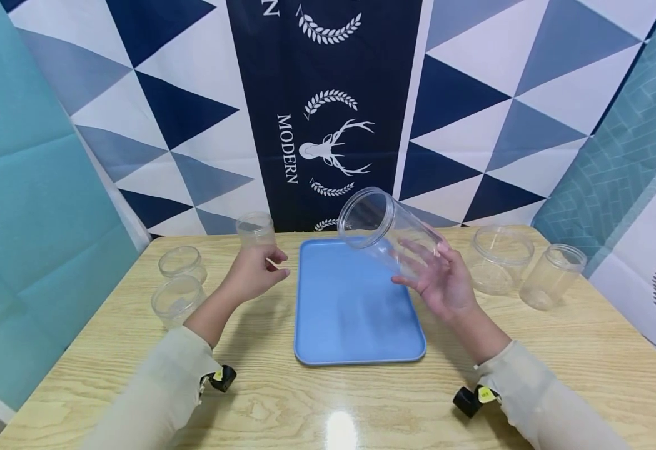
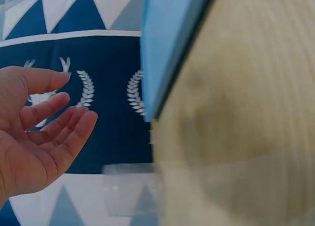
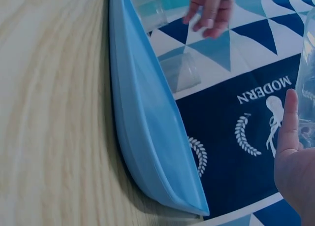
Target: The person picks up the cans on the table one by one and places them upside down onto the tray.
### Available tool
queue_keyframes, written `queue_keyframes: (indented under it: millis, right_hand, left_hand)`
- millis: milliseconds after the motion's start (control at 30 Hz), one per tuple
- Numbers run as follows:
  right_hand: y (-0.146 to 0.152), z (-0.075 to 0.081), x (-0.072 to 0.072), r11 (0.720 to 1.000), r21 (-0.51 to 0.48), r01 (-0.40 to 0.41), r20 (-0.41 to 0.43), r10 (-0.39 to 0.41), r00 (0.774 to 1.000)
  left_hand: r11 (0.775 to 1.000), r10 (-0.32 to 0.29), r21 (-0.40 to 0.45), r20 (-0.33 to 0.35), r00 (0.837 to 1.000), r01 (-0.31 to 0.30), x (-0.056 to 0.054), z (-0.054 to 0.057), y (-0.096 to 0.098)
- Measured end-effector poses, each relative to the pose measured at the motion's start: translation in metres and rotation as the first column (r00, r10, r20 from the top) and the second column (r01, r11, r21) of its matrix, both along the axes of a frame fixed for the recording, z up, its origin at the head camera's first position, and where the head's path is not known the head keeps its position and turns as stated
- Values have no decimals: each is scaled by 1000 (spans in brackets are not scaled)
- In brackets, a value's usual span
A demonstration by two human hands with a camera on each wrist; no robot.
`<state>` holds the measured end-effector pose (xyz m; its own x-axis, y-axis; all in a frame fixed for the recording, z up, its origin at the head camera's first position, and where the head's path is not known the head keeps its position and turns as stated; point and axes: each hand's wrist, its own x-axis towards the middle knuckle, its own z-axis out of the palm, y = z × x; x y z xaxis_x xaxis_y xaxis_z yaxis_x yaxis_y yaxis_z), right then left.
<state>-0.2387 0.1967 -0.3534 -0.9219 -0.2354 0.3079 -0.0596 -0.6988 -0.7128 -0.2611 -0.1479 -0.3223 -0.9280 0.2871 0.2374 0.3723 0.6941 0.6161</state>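
Observation:
A tall clear jar [image 1: 398, 231], its threaded mouth facing up and left, hangs tilted over the blue tray [image 1: 356, 319]. My right hand [image 1: 448, 284] holds it near the bottom, with fingers showing through the transparent wall. At the edge of the right wrist view, part of the same jar [image 3: 308, 73] appears beside the palm. My left hand [image 1: 257, 269] hovers left of the tray, holding nothing, with its fingers loosely bent. Just behind it stands a small clear jar [image 1: 256, 226], partly hidden by the hand in the head view.
Two low clear jars [image 1: 182, 262] stand on the left of the wooden table [image 1: 282, 406], close to my left forearm. On the right are a wide clear jar [image 1: 499, 259] and a narrower one [image 1: 553, 278]. A patterned cloth [image 1: 328, 75] hangs behind the table.

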Motion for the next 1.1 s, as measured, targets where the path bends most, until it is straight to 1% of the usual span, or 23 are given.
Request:
queue_keyframes:
  millis: [100,167,300,367,433,533,600,633,733,800,900,1100]
  right_hand:
    - [4,0,-3,1000,12,14,-20,-14,1000]
    - [6,-1,-5,1000,8,20,-27,-19,999]
    - [10,-1,-10,1000,-8,29,-38,-30,999]
    - [12,-2,-12,1000,-8,26,-43,-27,999]
    - [14,-1,-14,1000,-10,20,-49,-20,999]
    - [18,-2,-17,1000,-29,-3,-55,2,998]
    - [20,-1,-19,1000,-29,-3,-54,2,999]
    - [21,-1,-20,999,-35,-6,-50,5,999]
    - [23,0,-22,999,4,34,-53,-34,998]
    - [25,0,-24,999,17,50,-61,-48,997]
    - [27,-1,-26,997,39,72,-77,-69,995]
    - [33,3,-31,989,99,109,-78,-102,992]
  left_hand:
    - [998,11,53,97,995,-17,-4,-12,0]
    - [996,26,81,177,984,-41,-7,-19,1]
    - [988,57,119,318,946,-100,-11,-31,2]
    - [980,50,158,374,926,-117,-13,-35,3]
    - [968,36,210,426,904,-138,-16,-40,4]
    - [947,8,276,489,872,-163,-20,-45,6]
    - [936,-7,302,526,851,-179,-23,-47,8]
    - [934,-12,307,536,844,-182,-24,-49,9]
    - [929,-26,318,566,824,-188,-26,-52,12]
    - [928,-35,322,577,816,-187,-28,-54,14]
    - [924,-48,334,582,811,-185,-28,-58,18]
    - [918,-47,347,572,819,-190,-26,-59,26]
